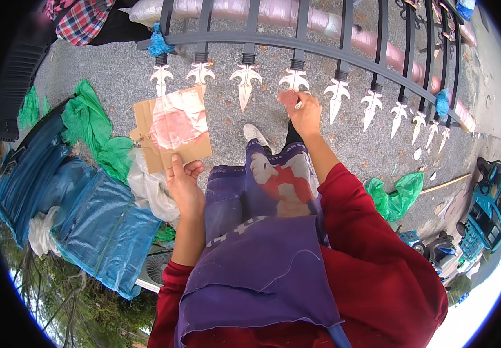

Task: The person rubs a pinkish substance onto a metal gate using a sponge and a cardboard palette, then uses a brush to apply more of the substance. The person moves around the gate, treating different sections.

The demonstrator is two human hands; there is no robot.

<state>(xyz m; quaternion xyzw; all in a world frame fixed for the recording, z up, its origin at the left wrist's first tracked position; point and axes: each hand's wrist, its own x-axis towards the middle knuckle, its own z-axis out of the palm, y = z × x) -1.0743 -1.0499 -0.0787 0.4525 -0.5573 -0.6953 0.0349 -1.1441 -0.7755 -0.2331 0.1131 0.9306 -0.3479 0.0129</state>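
My left hand [185, 181] grips the lower edge of a piece of brown cardboard [199, 152], thumb on top. A light sheet with a wet-looking, coppery pink smear [175, 126] lies on the cardboard. In my right hand [307, 116], pinched between the fingers, is a small reddish-brown pad [287, 100]. The pad is at the lower part of a pale, copper-tinted spearhead finial [295, 80], partly covering it. Similar finials [246, 84] tip the dark bars of a metal fence panel [273, 40]. The cardboard overlaps the tips of the two leftmost ones.
Blue wrapping [158, 43] is tied round the panel's rail. Pink-wrapped tubing [372, 43] runs beneath the panel. Green plastic sheets [85, 113] and blue-wrapped bundles [102, 211] lie at the left. A blue three-wheeled vehicle [491, 203] stands at the right. Another person's checked clothing [85, 22] shows top left.
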